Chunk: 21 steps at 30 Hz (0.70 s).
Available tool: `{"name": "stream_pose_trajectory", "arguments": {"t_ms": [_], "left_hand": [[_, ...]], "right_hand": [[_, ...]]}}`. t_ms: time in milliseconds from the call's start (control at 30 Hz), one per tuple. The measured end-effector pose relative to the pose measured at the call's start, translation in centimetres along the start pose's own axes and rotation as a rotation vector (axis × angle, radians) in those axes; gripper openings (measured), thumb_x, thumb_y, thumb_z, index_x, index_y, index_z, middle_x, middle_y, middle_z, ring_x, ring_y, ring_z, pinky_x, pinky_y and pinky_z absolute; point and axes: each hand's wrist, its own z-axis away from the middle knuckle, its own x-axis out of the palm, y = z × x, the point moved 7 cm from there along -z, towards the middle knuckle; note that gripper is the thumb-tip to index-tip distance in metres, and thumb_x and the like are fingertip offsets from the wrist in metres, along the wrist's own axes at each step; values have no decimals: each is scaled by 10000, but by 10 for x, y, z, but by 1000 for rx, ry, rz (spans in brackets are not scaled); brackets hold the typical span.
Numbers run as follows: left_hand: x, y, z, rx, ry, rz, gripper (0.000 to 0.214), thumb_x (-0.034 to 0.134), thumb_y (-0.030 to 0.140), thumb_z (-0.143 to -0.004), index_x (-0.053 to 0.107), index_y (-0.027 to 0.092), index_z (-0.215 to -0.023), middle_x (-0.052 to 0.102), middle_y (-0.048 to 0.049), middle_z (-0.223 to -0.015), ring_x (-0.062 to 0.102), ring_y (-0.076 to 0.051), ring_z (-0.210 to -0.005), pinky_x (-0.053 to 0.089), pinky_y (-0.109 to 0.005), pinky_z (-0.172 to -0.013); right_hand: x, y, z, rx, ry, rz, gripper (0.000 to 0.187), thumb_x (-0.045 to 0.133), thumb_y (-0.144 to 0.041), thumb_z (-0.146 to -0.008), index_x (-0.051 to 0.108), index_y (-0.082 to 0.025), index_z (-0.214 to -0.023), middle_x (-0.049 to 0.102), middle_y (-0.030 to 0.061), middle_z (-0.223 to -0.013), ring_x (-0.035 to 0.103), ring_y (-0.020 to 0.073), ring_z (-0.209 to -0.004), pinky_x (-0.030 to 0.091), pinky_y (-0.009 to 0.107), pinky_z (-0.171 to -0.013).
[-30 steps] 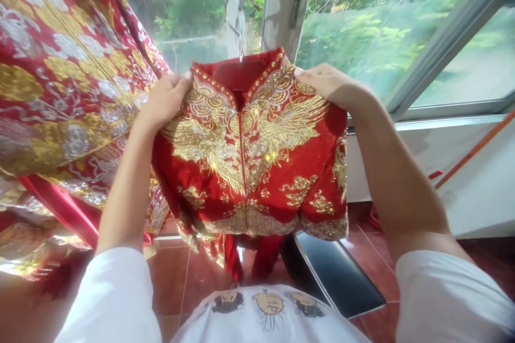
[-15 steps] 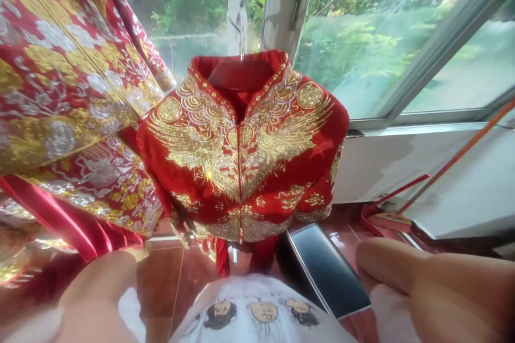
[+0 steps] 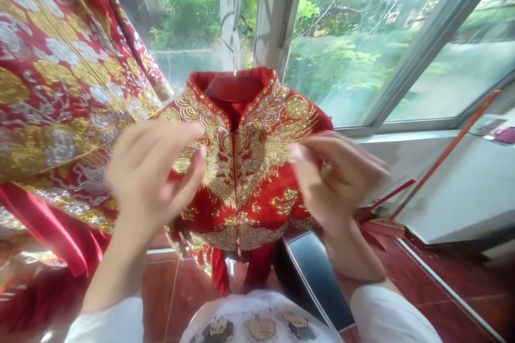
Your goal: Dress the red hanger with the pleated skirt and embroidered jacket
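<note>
A red jacket (image 3: 257, 214) with gold embroidery and a stand-up collar hangs facing me on a hanger (image 3: 235, 88) with a metal hook. In front of its left half is my left hand (image 3: 155, 171), slightly blurred. A gap shows between its thumb and forefinger, and it holds nothing. My right hand (image 3: 338, 177) is raised before the jacket's right half. Its fingers are curled, and thumb and forefinger look brought together with nothing visible between them. I cannot tell whether either hand touches the cloth. Both hands hide parts of the jacket's chest and sleeves.
A red cloth with gold and silver flowers (image 3: 60, 64) hangs at the left. Windows (image 3: 341, 53) stand behind the jacket. A dark box-like object (image 3: 317, 262) sits on the reddish tiled floor (image 3: 159, 289). An orange pole (image 3: 446, 155) leans at the right.
Both my hands have come up from low at the sides to in front of the jacket's chest. The view has shifted slightly, and the jacket appears a little lower and further left.
</note>
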Motion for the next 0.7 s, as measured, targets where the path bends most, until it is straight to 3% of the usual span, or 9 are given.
{"name": "stream_pose_trajectory", "arguments": {"t_ms": [33, 100, 133, 200, 367, 500, 600, 700], "left_hand": [[27, 3, -13, 140, -70, -75, 326, 572, 191, -830, 645, 241, -1144, 688, -16, -1141, 606, -228, -1075, 466, -433, -1016], [78, -2, -27, 245, -260, -143, 407, 514, 156, -843, 578, 240, -1237, 592, -46, -1312, 487, -278, -1253, 374, -546, -1089], [96, -7, -29, 250, -329, -149, 448, 501, 147, -832, 552, 257, -1263, 572, -43, -1330, 435, -294, -1294, 336, -590, -1102], [116, -13, -26, 229, -395, -151, 447, 481, 139, -827, 568, 285, -1240, 586, -49, -1271, 410, -306, -1295, 270, -617, -1125], [116, -13, -16, 216, -406, -208, 312, 440, 120, -888, 658, 235, -1079, 601, -80, -985, 523, -262, -1086, 320, -518, -1069], [112, -26, -21, 174, -403, -249, 325, 371, 123, -933, 680, 206, -988, 581, -67, -849, 530, -244, -970, 365, -492, -933], [99, -45, -26, 117, -348, -238, 343, 369, 210, -971, 711, 229, -950, 580, -49, -819, 520, -216, -908, 347, -495, -914], [68, -59, -27, 105, -134, -205, 281, 457, 314, -961, 736, 295, -934, 603, -39, -855, 520, -206, -908, 362, -474, -913]], "right_hand": [[38, 14, -13, 86, -126, -3, 247, 553, -279, -866, 618, -164, -656, 558, -13, -582, 478, 72, -542, 379, 227, -566], [100, 40, -24, 253, -294, -30, 381, 546, -346, -877, 549, -149, -552, 496, -25, -494, 412, 54, -474, 350, 223, -556], [123, 51, -24, 330, -350, -54, 425, 539, -386, -883, 528, -146, -532, 492, -22, -485, 404, 53, -465, 346, 226, -557], [150, 63, -18, 441, -351, -123, 445, 519, -410, -890, 508, -148, -531, 511, -9, -499, 410, 57, -460, 339, 232, -549], [161, 67, -8, 628, -282, -349, 293, 507, -194, -837, 467, -160, -549, 509, -22, -497, 432, 60, -435, 327, 220, -513], [155, 65, 21, 724, -317, -456, 303, 540, -212, -808, 469, -164, -518, 414, -46, -469, 353, 59, -452, 308, 230, -524], [152, 67, 87, 826, -456, -414, 350, 533, -316, -813, 431, -187, -505, 405, -35, -486, 362, 85, -493, 343, 257, -563], [147, 72, 184, 947, -602, -378, 370, 509, -431, -775, 409, -223, -486, 454, -11, -469, 428, 139, -477, 367, 299, -514]]}}
